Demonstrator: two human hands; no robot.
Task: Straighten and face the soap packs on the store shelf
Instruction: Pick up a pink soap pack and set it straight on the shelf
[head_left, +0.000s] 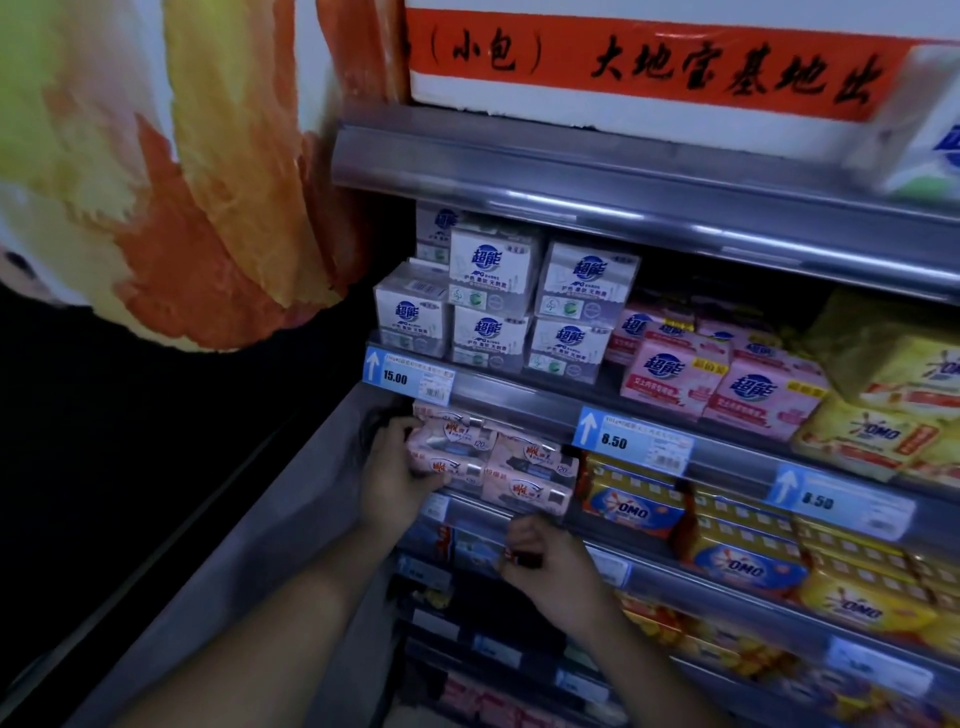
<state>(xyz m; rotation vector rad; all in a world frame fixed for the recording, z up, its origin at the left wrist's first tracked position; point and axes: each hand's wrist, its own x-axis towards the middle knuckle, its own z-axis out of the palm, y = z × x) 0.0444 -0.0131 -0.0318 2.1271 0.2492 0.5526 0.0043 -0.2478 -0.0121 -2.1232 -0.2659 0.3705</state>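
Pale pink soap packs (524, 467) are stacked at the left end of the second shelf. My left hand (395, 470) grips the leftmost pink pack (449, 452) from its left side, thumb on top and fingers under it. My right hand (545, 564) is lower, just below that shelf's front rail, with its fingers curled around a small dark red object (522, 558); what that object is stays unclear.
White boxed soap packs (491, 296) and pink packs (722, 384) fill the shelf above. Yellow OMO packs (727, 551) lie to the right. Price tags (631, 447) hang on the rails. A grey side panel (291, 519) bounds the shelves on the left.
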